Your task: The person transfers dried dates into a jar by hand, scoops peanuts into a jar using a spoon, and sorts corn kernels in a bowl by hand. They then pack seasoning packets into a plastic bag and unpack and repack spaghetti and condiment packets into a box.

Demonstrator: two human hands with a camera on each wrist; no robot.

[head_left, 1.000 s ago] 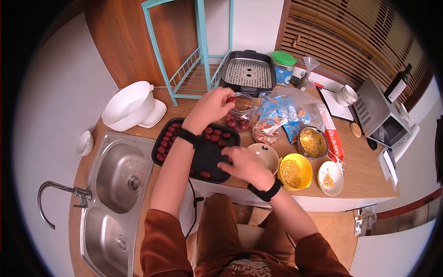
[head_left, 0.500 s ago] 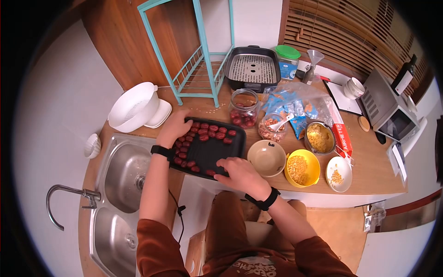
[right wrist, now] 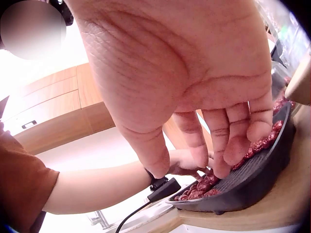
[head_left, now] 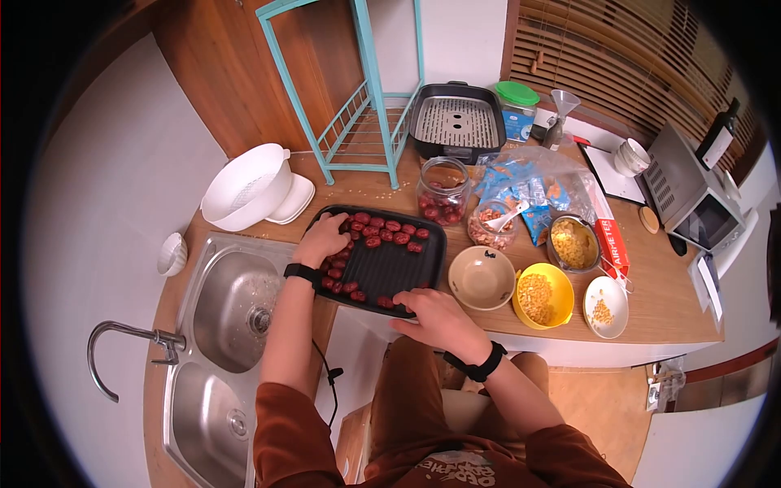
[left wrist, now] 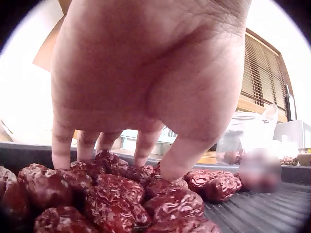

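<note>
Wrinkled red dates (head_left: 373, 231) line the far and left parts of a black ridged tray (head_left: 386, 268). My left hand (head_left: 324, 242) reaches down over its left side. Up close in the left wrist view, straight fingers and the thumb touch the dates (left wrist: 116, 194); the fingertips are partly hidden among them. My right hand (head_left: 443, 324) is at the tray's near right edge, fingertips right at the rim. Its fingers look relaxed and slightly bent in the right wrist view. Behind the tray stands an uncovered glass jar (head_left: 443, 195) with more dates inside.
Right of the tray are a beige bowl (head_left: 482, 279), a yellow bowl of corn kernels (head_left: 561, 285) and a white dish (head_left: 617, 317). A sink (head_left: 230, 305) lies to the left. A white colander (head_left: 244, 189) and a teal rack (head_left: 374, 98) stand behind.
My left hand has come from the jar's mouth, where it pinched a date, back to the tray's left side and down among the dates. The right hand has shifted to the tray's near edge.
</note>
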